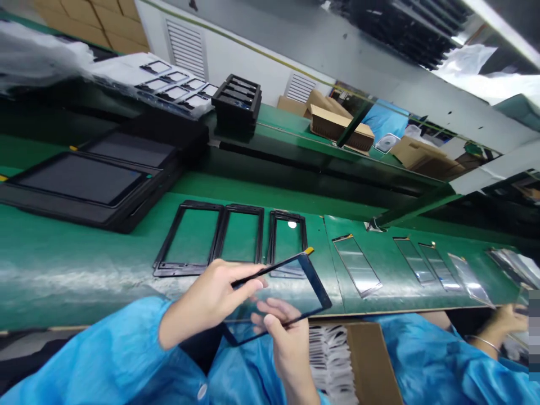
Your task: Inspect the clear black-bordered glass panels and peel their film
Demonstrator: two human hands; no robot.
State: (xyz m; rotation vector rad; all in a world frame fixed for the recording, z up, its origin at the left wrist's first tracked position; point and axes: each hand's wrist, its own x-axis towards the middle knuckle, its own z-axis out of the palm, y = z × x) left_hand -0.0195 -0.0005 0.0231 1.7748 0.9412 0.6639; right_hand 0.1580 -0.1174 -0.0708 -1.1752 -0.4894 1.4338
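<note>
A clear glass touch panel [315,281] with a black border is tilted in front of me, a yellow tab at its upper corner. My left hand [213,295] pinches its left edge between thumb and fingers. Around the lower edge, my right hand [291,340] is closed, its thumb in front and its fingers seen through the glass. Just beyond the panel, black rectangular frames [171,236] lie in a row on the green bench [105,264]; some are stacked. The panel hides part of the nearest ones.
Dark screens lie on black foam trays [122,219] at left. Thin clear panels [358,270] are spread along the bench to the right, near another person's hand [508,320]. A cardboard box [373,360] with white strips stands by my lap. Above runs a shelf with black trays [238,104].
</note>
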